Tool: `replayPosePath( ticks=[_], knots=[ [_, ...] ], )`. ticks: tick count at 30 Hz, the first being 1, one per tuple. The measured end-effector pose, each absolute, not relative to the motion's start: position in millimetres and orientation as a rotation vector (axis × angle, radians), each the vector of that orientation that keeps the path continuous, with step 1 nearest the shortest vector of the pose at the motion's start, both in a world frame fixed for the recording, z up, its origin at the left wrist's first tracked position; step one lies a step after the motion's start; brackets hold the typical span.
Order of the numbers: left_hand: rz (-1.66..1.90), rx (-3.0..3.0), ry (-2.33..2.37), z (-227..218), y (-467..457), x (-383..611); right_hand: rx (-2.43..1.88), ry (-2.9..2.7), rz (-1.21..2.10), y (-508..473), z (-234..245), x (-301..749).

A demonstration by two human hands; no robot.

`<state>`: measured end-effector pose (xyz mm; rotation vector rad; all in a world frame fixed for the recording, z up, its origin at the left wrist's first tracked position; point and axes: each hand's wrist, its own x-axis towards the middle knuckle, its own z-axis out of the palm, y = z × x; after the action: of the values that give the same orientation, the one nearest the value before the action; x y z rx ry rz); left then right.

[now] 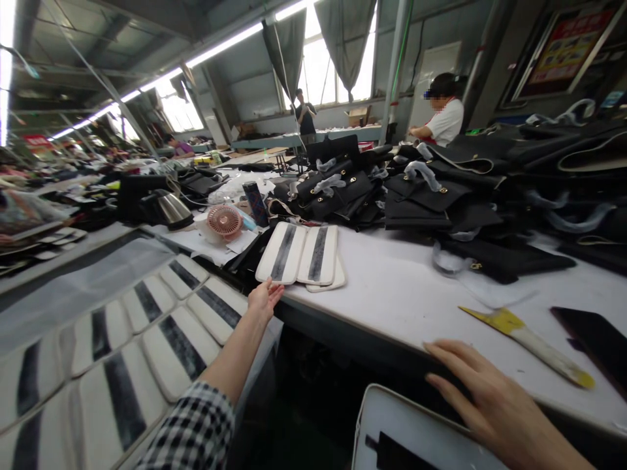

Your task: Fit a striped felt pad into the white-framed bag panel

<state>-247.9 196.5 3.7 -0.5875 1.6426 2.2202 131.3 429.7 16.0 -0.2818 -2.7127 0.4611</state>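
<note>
My left hand [264,299] is at the near edge of a white padded panel with a dark stripe [281,253], its thumb at the rim and its fingers along the lower edge, gripping it. A second striped panel [317,254] lies against that one, with another partly hidden beneath. My right hand [482,391] has its fingers stretched apart by the table edge and holds nothing. Below it, at the bottom of the view, is a pale-lined piece with a rounded white rim [362,424] and a black patch inside. Part of that piece is hidden by the right hand.
Several striped panels [181,346] lie in rows on the left surface. Black handbags [426,196] pile along the back of the white table [382,287]. A yellow-ended tool [533,346] and dark phone-like slab [595,339] lie right. A pink fan [225,222] and kettle [169,210] stand left.
</note>
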Motion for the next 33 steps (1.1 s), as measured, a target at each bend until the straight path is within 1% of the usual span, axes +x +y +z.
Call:
replayPosePath(
  ticks=[3, 4, 6, 8, 11, 16, 25, 29, 33],
  knots=[
    [2.178, -0.592, 1.589, 6, 195, -242, -0.056, -2.917, 0.314, 412, 29, 31],
    [2.164, -0.601, 1.574, 5, 196, -238, 0.007, -2.951, 0.23, 405, 31, -1],
    [2.15, -0.636, 1.54, 3, 200, -232, 0.081, -2.953, 0.185, 391, 31, -58],
    [2.158, -0.668, 1.484, 0, 205, -228, 0.136, -2.951, 0.14, 382, 26, -102],
    [2.177, -0.676, 1.358, 0, 214, -229, 0.175, -2.972, 0.07, 378, 13, -140],
    [2.205, -0.727, 1.217, 4, 226, -243, 0.166, -3.024, 0.011, 382, -3, -158],
    [2.372, -0.777, 1.156, 21, 239, -254, 0.102, -2.987, -0.004, 378, -5, -160],
    [2.472, -0.749, 1.127, 40, 231, -259, 0.079, -2.993, 0.018, 378, -5, -163],
    [2.583, -0.673, 1.107, 74, 221, -277, 0.05, -3.009, 0.057, 378, -3, -164]
  ],
)
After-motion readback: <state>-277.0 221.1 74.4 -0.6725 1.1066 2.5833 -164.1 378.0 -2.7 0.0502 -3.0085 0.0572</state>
